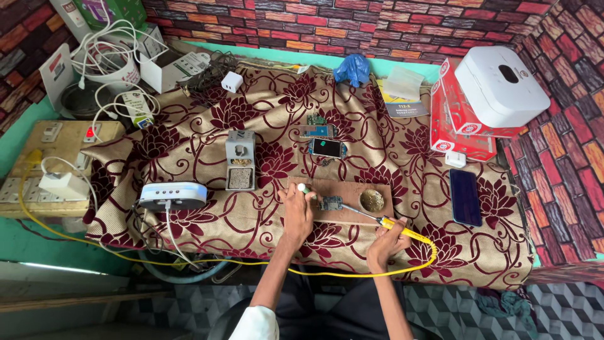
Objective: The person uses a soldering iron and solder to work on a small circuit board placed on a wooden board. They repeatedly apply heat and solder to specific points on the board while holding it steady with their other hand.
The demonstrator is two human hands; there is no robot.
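From above, I looked down on a workbench draped in a maroon floral cloth (207, 135). My right hand (387, 242) was closed around the yellow handle of a soldering iron (377, 220), its metal tip angled up and left toward a small circuit board (331, 203) lying on a wooden board (343, 211). My left hand (297, 211) rested just left of the circuit board, fingers curled around a thin pale-tipped tool (304, 188); I could not tell what kind. I judged soldering was under way; the next touch called for a steady tip on one joint. Both forearms reached forward, wrists low. A round tin (372, 200) sat just right of the circuit board.
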